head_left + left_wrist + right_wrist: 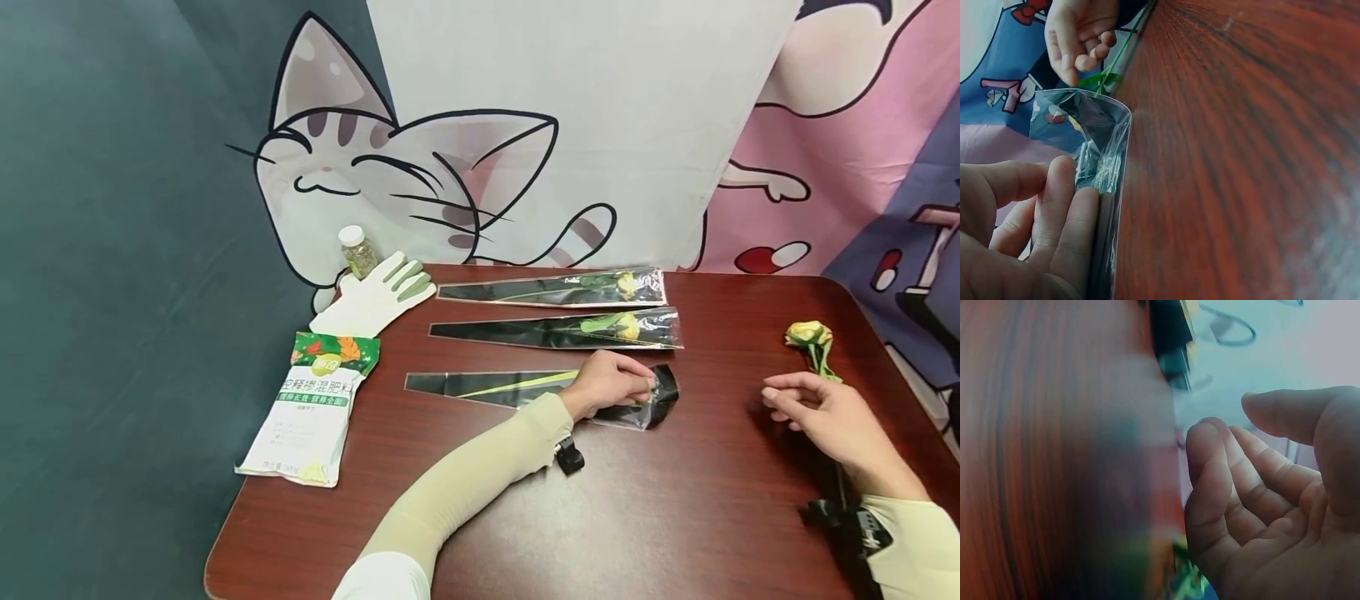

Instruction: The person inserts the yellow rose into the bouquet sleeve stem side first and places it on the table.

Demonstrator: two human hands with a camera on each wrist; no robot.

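Note:
My left hand [606,385] is at the wide end of the nearest clear flower sleeve [480,385], its thumb and fingertips pinching the film. A long green stem or leaf [525,381] shows inside that sleeve; its flower end is partly hidden by my hand. In the left wrist view, the shiny sleeve [1107,156] reaches past my fingers. My right hand [832,421] hovers over the table's right side with loosely bent fingers, holding nothing; the right wrist view shows its thumb apart from the fingers. Just beyond it lies a loose yellow rose [810,336], its stem partly covered by that hand.
Farther back lie two sleeved yellow roses, a middle one [628,327] and a rear one [627,286]. At the left are a fertilizer bag [307,421], white-and-green gloves [367,296] and a white-capped jar [358,252]. A printed cloth [480,67] hangs behind the brown table [600,525].

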